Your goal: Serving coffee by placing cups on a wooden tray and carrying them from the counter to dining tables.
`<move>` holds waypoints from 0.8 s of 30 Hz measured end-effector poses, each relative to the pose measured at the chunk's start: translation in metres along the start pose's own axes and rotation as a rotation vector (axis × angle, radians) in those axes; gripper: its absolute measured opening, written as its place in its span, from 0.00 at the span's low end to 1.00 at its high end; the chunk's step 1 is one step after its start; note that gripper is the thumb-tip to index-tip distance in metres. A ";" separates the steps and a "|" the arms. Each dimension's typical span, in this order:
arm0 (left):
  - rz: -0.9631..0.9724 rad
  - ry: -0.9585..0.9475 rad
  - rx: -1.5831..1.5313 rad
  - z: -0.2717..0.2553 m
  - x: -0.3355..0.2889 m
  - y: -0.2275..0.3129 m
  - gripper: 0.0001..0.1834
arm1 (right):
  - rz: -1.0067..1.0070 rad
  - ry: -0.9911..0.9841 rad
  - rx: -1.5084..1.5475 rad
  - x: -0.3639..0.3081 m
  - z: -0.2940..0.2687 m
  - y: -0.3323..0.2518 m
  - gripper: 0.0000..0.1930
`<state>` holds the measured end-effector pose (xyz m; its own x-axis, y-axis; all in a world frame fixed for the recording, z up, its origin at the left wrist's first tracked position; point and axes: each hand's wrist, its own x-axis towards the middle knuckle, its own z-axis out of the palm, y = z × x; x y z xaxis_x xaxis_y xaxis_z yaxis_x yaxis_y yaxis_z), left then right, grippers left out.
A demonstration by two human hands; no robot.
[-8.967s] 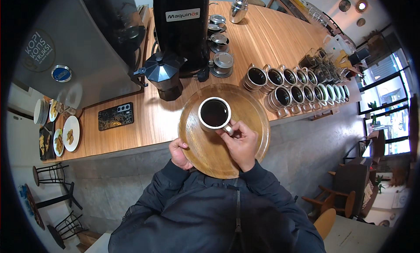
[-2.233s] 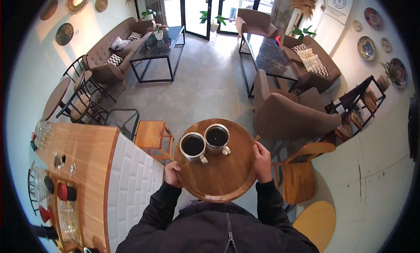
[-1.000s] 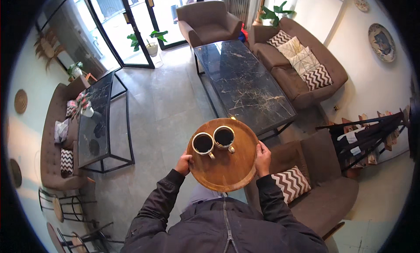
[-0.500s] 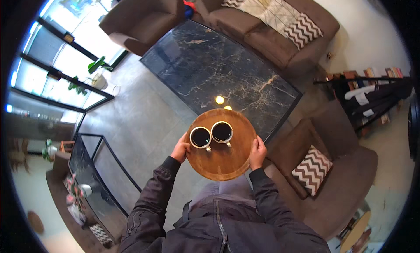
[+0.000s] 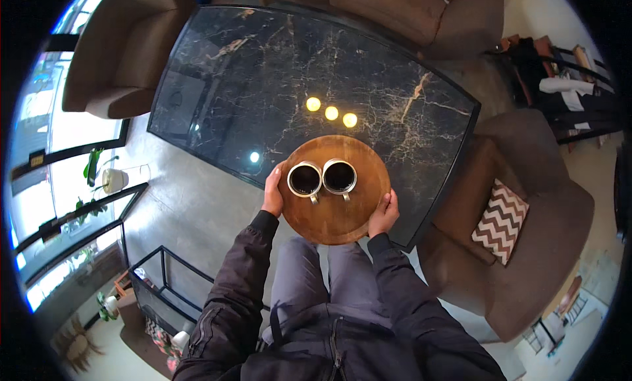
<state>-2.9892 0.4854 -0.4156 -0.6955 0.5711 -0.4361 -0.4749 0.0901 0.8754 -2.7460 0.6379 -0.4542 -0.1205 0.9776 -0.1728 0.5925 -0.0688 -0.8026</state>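
Observation:
A round wooden tray (image 5: 336, 219) is held level in front of me, over the near edge of a dark marble-patterned table (image 5: 263, 71). My left hand (image 5: 273, 191) grips its left rim and my right hand (image 5: 384, 214) its right rim. On the tray's far half stand two cups of dark liquid, side by side: the left cup (image 5: 305, 179) and the right cup (image 5: 340, 176). Both are upright, with their handles pointing toward me. The fingers under the tray are hidden.
A brown armchair (image 5: 122, 45) stands at the far left, and a brown sofa (image 5: 395, 12) runs behind the table. Close on my right is another brown armchair (image 5: 553, 203) with a zigzag cushion (image 5: 500, 221). A black-framed low table (image 5: 164, 282) is at my left.
I have come closer to the table, and the tray now overlaps its near edge. My view has turned, and the tray sits slightly higher in it. Both hands keep their hold.

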 end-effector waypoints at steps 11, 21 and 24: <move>0.152 -0.020 0.444 -0.011 0.133 -0.031 0.25 | 0.109 0.247 -0.256 -0.003 0.088 0.009 0.14; 0.148 -0.104 0.488 -0.005 0.155 -0.016 0.19 | 0.162 0.432 -0.373 -0.006 0.122 0.006 0.09; 0.131 -0.158 0.603 -0.003 0.155 -0.004 0.20 | 0.145 0.425 -0.400 -0.005 0.118 0.009 0.10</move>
<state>-3.0970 0.5714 -0.4870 -0.6174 0.7180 -0.3215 0.0280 0.4285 0.9031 -2.8339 0.6086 -0.5277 0.2640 0.9635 0.0451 0.8426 -0.2076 -0.4970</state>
